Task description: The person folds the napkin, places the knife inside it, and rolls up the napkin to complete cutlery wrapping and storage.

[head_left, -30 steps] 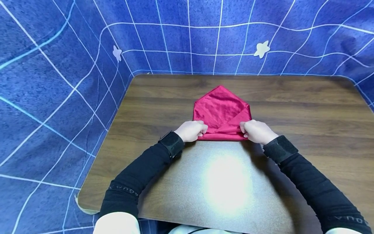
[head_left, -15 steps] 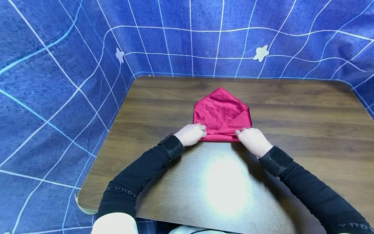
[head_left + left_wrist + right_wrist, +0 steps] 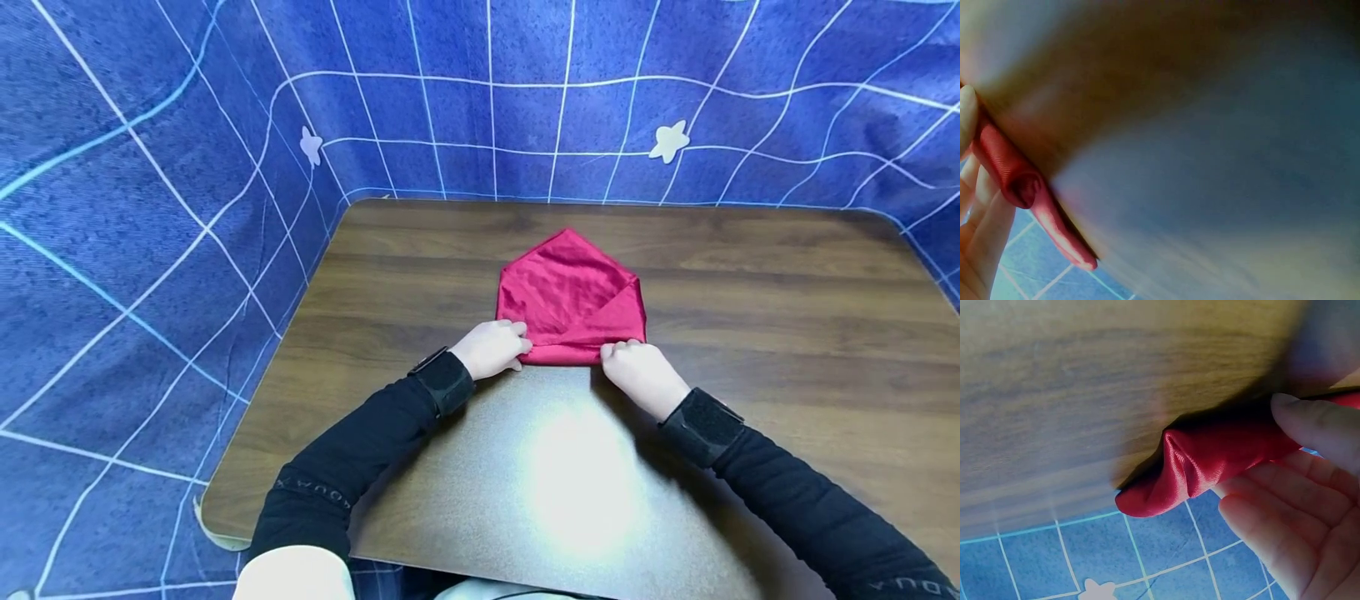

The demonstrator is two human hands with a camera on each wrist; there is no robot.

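Observation:
A shiny red cloth (image 3: 570, 287) lies folded on the brown wooden table, its pointed end facing away from me. Its near edge is turned over into a narrow roll (image 3: 562, 356). My left hand (image 3: 491, 348) pinches the left part of this roll. At the roll's right part, my right hand (image 3: 641, 377) grips it from the near side. The left wrist view shows the thumb on one side of the cloth roll (image 3: 1007, 159) and fingers on the other. In the right wrist view the thumb (image 3: 1313, 425) presses the roll (image 3: 1210, 450), fingers behind it.
The wooden table (image 3: 420, 250) has a bright glare on its near part. Blue fabric (image 3: 450, 100) with white grid lines and white stars surrounds it at the back and left. The table's near edge is close to the person's body.
My right hand has moved left and nearer along the cloth's near edge and taken a new grip there. My left hand has shifted slightly, its fingers reaching over the edge. The view has tilted a little.

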